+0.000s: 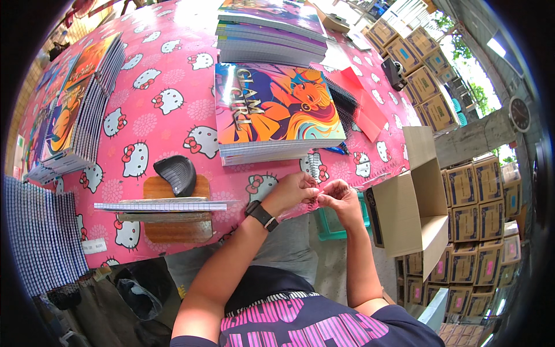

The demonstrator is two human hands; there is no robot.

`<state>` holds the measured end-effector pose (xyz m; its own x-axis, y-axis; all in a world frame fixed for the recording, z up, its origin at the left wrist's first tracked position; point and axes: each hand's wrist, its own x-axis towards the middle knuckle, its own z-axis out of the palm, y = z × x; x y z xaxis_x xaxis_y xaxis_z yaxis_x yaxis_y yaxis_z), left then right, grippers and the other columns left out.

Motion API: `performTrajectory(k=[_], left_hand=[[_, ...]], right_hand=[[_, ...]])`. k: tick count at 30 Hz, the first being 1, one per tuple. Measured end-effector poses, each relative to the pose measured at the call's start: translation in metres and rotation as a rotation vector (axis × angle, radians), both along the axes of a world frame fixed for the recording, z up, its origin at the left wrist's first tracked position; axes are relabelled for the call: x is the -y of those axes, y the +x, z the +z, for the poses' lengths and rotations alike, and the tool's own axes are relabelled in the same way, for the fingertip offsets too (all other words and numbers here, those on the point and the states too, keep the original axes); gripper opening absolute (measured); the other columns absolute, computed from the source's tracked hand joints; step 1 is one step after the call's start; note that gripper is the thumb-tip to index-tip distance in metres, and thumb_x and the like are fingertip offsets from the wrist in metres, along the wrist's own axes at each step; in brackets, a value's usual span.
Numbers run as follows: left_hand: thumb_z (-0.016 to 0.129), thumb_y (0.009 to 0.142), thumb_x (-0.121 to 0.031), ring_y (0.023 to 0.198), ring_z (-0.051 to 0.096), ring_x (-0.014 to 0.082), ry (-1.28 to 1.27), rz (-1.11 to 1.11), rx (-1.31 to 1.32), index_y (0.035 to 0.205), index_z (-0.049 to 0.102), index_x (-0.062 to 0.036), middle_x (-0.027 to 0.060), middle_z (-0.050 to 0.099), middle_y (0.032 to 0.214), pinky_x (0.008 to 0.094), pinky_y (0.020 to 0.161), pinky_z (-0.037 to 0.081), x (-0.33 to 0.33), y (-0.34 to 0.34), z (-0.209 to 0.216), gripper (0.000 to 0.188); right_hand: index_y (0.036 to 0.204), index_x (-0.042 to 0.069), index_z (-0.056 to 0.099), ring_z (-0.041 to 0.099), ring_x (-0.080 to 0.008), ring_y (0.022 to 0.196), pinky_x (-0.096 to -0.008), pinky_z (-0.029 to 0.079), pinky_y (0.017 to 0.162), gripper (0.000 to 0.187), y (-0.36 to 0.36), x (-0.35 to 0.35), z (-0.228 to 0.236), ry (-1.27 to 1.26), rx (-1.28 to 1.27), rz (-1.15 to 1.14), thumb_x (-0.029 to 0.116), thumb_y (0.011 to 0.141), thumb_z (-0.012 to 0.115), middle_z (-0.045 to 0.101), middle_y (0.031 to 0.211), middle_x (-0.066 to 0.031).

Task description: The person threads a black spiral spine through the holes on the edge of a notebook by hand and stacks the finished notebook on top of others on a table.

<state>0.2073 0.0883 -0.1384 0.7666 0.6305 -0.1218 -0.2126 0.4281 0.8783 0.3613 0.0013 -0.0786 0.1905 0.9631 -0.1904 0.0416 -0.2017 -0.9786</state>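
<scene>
Pinching at the near edge of the tabletop [173, 75], both hands meet over a small spiral binding coil [315, 199]. The left hand [295, 189], with a dark watch [261, 215] on its wrist, has its fingertips closed on the coil's left side; the right hand [341, 199] has its fingertips closed on the right side, so the two hands almost touch. A piece of clear plastic film [292, 213] hangs under the left hand, though how it is held is hard to tell.

Just beyond the hands lies a stack of spiral notebooks [277, 113] with a bright cartoon cover in orange, purple and blue, square to the person. Behind it sits a taller pile of notebooks [269, 32]. To the right of the stack, black binding coils [344, 101] rest on red sheets [367, 110], and a black tape dispenser [394, 72] stands farther back.

To the left of the hands, a wooden board [176, 222] carries a thin sheaf of grid-ruled pages [162, 206] and a black curved tool [176, 173]. More notebooks [75, 110] are fanned along the far left of the tabletop, which wears a pink cloth printed with white cartoon cats.

An open cardboard box [413, 196] stands at the right — close beside the right hand — and stacked cartons [477, 231] fill the space behind it.
</scene>
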Motion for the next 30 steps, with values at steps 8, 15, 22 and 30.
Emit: performTrajectory(k=[8,15,22,30], left_hand=[[0.064,0.087,-0.010,0.064,0.062,0.0137,0.189,0.161,-0.185,0.107,0.049,0.0041,0.0098,0.062,0.082,0.0264,0.054,0.052,0.000,0.009,-0.009,0.029],[0.068,0.083,-0.011,0.062,0.062,0.0147,0.033,0.181,-0.128,0.103,0.052,0.0052,0.0092,0.059,0.078,0.0279,0.052,0.054,0.006,0.005,0.010,0.030],[0.070,0.082,-0.012,0.060,0.062,0.0144,0.043,0.169,-0.146,0.104,0.052,0.0052,0.0091,0.059,0.080,0.0269,0.050,0.053,0.004,0.002,0.007,0.033],[0.066,0.086,-0.019,0.071,0.064,0.0199,0.085,0.267,-0.113,0.125,0.045,0.0065,0.0141,0.062,0.090,0.0301,0.060,0.052,0.011,0.014,-0.004,0.051]], right_hand=[[0.088,0.002,0.058,0.063,-0.0136,0.084,-0.0268,0.052,0.077,0.019,-0.008,0.010,0.008,0.177,-0.053,0.059,-0.008,0.075,0.069,0.065,0.091,-0.0061],[0.080,0.003,0.059,0.057,-0.0080,0.070,-0.0222,0.048,0.065,0.011,0.004,0.011,0.002,0.043,0.038,-0.032,0.005,0.081,0.069,0.063,0.078,-0.0024],[0.076,0.003,0.058,0.058,-0.0089,0.069,-0.0222,0.048,0.064,0.012,-0.008,0.013,0.016,0.050,0.065,-0.012,0.004,0.082,0.068,0.062,0.074,-0.0030],[0.074,0.005,0.052,0.058,-0.0199,0.082,-0.0427,0.046,0.091,0.015,0.026,0.012,0.009,0.372,-0.167,0.061,-0.010,0.073,0.053,0.061,0.080,-0.0088]])
